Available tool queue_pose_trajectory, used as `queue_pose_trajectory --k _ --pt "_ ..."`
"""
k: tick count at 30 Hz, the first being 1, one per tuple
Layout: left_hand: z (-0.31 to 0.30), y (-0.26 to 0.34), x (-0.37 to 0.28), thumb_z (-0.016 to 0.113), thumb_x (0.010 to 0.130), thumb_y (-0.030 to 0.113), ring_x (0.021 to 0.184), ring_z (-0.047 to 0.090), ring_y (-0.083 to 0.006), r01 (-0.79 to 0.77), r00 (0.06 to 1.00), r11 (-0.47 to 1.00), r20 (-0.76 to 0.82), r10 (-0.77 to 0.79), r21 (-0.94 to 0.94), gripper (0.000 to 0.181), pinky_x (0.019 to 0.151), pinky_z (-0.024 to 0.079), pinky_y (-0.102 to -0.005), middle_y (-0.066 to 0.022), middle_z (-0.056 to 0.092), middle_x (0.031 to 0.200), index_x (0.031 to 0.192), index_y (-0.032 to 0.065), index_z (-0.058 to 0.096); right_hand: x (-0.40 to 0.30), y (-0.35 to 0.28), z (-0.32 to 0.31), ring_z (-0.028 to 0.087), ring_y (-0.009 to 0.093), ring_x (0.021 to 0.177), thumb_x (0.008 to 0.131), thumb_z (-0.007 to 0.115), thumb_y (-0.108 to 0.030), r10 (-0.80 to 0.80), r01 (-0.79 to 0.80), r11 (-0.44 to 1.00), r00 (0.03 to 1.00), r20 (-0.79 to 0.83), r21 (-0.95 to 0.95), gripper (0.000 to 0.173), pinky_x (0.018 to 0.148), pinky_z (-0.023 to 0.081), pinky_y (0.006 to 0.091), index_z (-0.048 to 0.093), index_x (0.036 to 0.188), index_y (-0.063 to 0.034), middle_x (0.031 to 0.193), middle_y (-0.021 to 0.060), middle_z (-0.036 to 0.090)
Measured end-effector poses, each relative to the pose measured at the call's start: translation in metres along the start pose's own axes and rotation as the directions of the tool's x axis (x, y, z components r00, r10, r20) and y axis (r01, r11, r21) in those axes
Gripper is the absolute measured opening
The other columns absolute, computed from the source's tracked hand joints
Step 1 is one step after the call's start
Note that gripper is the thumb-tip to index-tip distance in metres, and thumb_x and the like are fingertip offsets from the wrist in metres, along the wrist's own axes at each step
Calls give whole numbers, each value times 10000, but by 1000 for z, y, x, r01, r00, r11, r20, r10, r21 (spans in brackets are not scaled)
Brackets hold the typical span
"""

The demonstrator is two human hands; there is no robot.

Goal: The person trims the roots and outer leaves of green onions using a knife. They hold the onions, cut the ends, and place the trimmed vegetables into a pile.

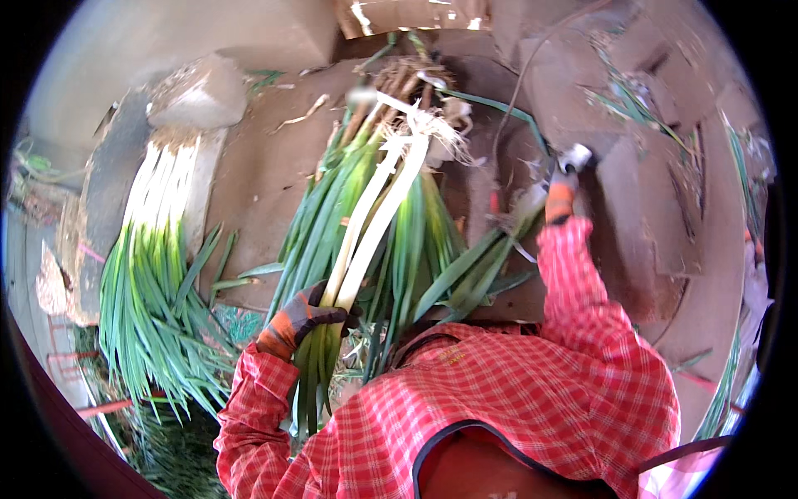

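Observation:
My left hand [308,318], in a grey and orange work glove, is closed around the green part of a few long-stemmed green onions [374,231]. Their white shafts slant up and away, with stringy roots at the far end. Beneath them lies a heap of unpeeled green onions [336,181], brown roots pointing away from me. My right hand [564,174], also gloved, is out to the right and blurred. Something white shows at its fingertips, and whether it is gripped is unclear. Loose green leaves [480,265] lie just left of that forearm.
At left, a bundle of clean white-stemmed green onions [156,231] rests on a board, roots against a pale block [199,93]. A thin hose [514,93] hangs down between the heap and my right hand. Leaf scraps [636,103] litter the cardboard at far right.

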State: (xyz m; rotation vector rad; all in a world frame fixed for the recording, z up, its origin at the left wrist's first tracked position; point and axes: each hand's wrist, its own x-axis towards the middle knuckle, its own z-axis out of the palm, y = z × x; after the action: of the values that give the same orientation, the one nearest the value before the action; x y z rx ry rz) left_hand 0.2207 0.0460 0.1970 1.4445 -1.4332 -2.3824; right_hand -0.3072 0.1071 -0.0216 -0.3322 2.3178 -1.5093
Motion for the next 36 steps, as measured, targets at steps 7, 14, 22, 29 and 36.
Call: queue_pose_trajectory --k 7,14,22,29,36 --pt "-124 17 -56 702 806 150 715 656 -233 -311 878 950 -380 291 11 323 663 545 -343 -142 659 843 1032 -42 574 -88 59 53 533 200 1135 816 680 -105 -307 354 935 792 528 13 562 1000 404 328 467 1326 4 1243 124 570" --pt "-362 115 -237 634 870 203 703 629 -201 220 278 812 -833 478 540 294 605 489 -338 -118 665 902 1068 -10 596 -102 23 31 368 381 1304 745 717 -263 -383 614 471 789 480 -634 685 1095 296 445 462 1351 -67 1395 203 429" --pt "-647 143 -173 617 863 320 1042 476 -296 765 379 318 -791 480 559 574 838 427 -411 -185 456 1211 1304 109 318 -141 -12 67 452 374 1224 766 698 -215 -377 531 539 846 377 -654 603 1046 362 429 478 1303 -50 1333 197 475" --pt "-719 70 -56 602 856 422 1339 341 -379 963 203 120 -941 270 242 866 1041 372 -474 -245 274 1481 1510 213 74 -114 -35 60 423 327 1272 796 659 -309 -194 295 422 953 232 -857 607 1055 332 433 467 1345 -134 1375 139 464" --pt "-577 120 10 611 850 407 1355 297 -378 843 250 180 -666 703 507 810 1097 294 -468 -199 301 1480 1489 133 196 -82 -20 32 271 209 1391 836 582 -312 278 -54 923 779 562 -382 483 1116 134 562 494 1306 -240 1472 46 370"
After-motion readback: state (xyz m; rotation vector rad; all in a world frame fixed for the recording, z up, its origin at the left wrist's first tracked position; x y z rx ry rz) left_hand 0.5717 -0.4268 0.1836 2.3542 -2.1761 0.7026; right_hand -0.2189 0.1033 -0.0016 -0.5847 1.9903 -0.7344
